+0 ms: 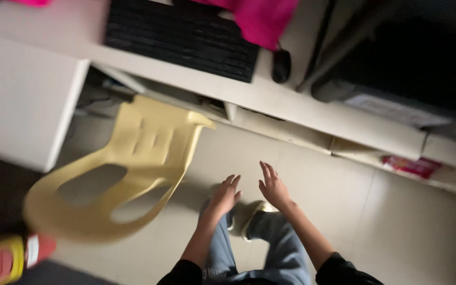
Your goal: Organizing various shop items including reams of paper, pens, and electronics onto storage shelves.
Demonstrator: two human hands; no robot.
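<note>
Both bare hands hang low in the view above jeans-clad legs, the left hand (224,196) and right hand (273,187) just beside each other, fingers loosely spread, holding nothing. At ten o'clock from them a pale yellow plastic chair (127,163) tilts over the tiled floor (344,211), near the left hand but apart from it. A flat red package (411,166) lies at three o'clock under the white desk (270,97). On the desk at twelve o'clock sit a black keyboard (180,37), a black mouse (281,65) and bright pink cloth (262,18). A red and yellow object (9,256), blurred, shows at eight o'clock.
</note>
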